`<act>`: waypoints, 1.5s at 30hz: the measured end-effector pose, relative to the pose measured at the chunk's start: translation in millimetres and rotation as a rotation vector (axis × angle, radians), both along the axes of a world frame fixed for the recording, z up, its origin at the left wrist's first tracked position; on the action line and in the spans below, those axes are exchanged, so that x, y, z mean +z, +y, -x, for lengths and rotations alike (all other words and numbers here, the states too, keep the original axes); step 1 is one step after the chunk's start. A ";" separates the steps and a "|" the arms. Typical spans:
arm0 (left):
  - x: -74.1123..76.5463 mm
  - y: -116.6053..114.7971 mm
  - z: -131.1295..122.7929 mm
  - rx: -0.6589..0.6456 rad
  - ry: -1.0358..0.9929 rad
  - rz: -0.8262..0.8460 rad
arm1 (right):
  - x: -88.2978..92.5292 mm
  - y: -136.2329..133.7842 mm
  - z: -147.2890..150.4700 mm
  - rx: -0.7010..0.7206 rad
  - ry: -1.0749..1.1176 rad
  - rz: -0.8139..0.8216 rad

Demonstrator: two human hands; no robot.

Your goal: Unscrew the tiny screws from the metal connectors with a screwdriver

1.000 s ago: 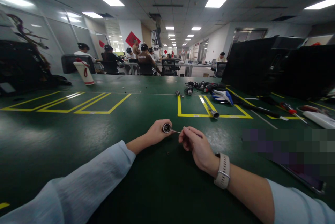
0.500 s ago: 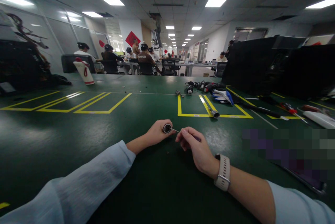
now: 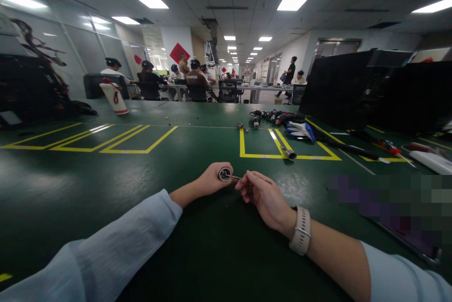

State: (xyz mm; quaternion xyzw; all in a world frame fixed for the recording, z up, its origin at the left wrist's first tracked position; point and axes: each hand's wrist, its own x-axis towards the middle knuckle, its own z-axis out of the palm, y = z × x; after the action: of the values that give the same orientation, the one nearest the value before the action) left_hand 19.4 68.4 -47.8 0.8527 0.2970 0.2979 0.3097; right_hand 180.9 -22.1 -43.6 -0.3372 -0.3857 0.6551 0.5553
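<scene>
Wrapped in my left hand (image 3: 210, 178) is a round metal cylinder (image 3: 221, 176), its open end facing me and small dark parts showing inside. My right hand (image 3: 264, 198) pinches a thin screwdriver (image 3: 234, 177); its metal shaft reaches left into the cylinder's open end. My fingers hide the screwdriver's handle. Both hands are a little above the green table (image 3: 197, 255). Beyond my right hand, a similar metal cylinder (image 3: 290, 154) lies on its side by the yellow tape.
Farther back lie a blue and white glove (image 3: 300, 131), a small metal part (image 3: 240, 125) and dark tools (image 3: 271, 115). At right are a red-handled screwdriver (image 3: 390, 146) and a phone-like device (image 3: 406, 238). A white cup (image 3: 115, 98) stands back left. Dark monitors (image 3: 348, 92) border the right.
My right hand has rolled slightly, and the screwdriver's dark handle, visible before, is now hidden. The cylinder has shifted slightly in my left hand. A person in black has walked into fuller view at the back.
</scene>
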 end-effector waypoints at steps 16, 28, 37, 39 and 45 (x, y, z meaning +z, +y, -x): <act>-1.6 -1.9 -0.1 0.088 0.257 -0.249 | 4.4 -13.1 5.0 -0.212 -0.687 -0.452; -1.1 -1.0 0.2 0.052 0.233 -0.237 | -0.5 0.0 0.5 -0.188 -0.261 -0.074; -0.9 -0.8 1.0 0.066 0.212 -0.243 | -1.7 1.1 0.6 -0.187 -0.174 -0.020; -1.2 -1.4 0.8 0.087 0.222 -0.263 | -4.6 1.8 0.8 -0.208 -0.174 -0.028; -0.1 -3.3 0.6 0.094 0.259 -0.286 | -6.0 1.9 1.3 -0.229 -0.195 -0.053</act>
State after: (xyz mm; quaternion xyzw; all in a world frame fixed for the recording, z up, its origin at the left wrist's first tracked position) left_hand 18.9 65.1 -47.9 0.9044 0.3287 0.2391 0.1301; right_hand 179.6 -20.2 -49.6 -0.4262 -0.4139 0.5412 0.5951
